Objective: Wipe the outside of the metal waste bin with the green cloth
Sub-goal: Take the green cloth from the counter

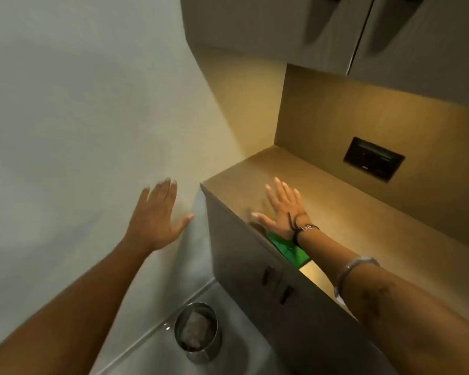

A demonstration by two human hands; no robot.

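The round metal waste bin point(197, 332) stands on the floor at the bottom centre, in the corner between the wall and a cabinet, with crumpled paper inside. The green cloth point(289, 249) lies on the countertop near its front edge, partly hidden under my right wrist. My right hand point(280, 211) hovers flat over the counter, fingers spread, just beyond the cloth and holding nothing. My left hand point(157, 217) is raised in front of the wall, fingers apart and empty, well above the bin.
A beige countertop point(349, 212) runs along the right with a cabinet front point(255, 263) and two dark handles below it. A dark socket panel point(374, 158) sits on the back wall. Upper cabinets point(309, 28) hang overhead. A plain wall point(79, 117) fills the left.
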